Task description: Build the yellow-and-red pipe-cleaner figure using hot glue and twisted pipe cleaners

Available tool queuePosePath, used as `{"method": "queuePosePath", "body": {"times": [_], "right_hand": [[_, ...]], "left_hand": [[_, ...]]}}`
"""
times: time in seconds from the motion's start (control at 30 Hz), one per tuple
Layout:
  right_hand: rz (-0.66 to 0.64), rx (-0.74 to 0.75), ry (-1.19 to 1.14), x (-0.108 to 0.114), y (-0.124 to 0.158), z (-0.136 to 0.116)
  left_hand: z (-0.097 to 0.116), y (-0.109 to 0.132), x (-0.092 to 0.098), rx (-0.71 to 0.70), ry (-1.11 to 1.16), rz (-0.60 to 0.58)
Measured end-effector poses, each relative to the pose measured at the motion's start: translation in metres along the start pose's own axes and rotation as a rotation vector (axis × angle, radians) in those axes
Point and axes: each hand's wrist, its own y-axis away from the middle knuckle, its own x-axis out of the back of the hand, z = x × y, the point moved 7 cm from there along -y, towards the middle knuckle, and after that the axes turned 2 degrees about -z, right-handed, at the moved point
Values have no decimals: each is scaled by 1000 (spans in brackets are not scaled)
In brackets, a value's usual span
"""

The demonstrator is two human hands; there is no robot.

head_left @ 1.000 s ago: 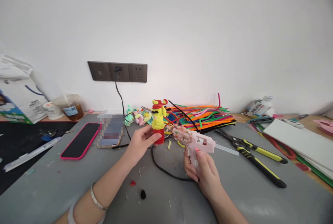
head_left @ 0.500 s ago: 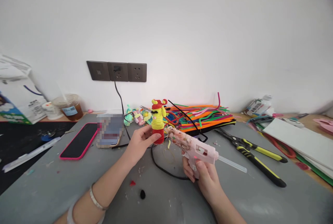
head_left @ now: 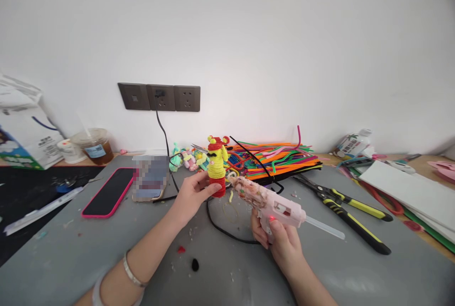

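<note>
From my end, the left hand is clamped on the lower part of one yellow-and-red figure, held upright mid-frame; the right hand, apart from it, grips one pink glue gun just beside the figure. I judge the figure largely formed, body and head pieces on; what is left I can't tell. Outward, I count one pair of pliers at right, two phones at left, three socket plates upper left, and pipe cleaners beyond counting.

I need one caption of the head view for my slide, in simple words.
Left hand holds a figure upright; right hand points a glue gun toward it.
</note>
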Motion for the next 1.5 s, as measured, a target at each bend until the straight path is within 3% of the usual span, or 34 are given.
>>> {"method": "queuePosePath", "body": {"times": [0.5,1.23,1.5], "right_hand": [[46,32,-29,2,-1,-2],[82,-97,-47,10,1,15],[47,-107,-9,3,-2,9]], "left_hand": [[-1,0,1,-20,0,-10],[3,1,-1,-25,10,4],[2,1,-1,-16,17,-8]]}}
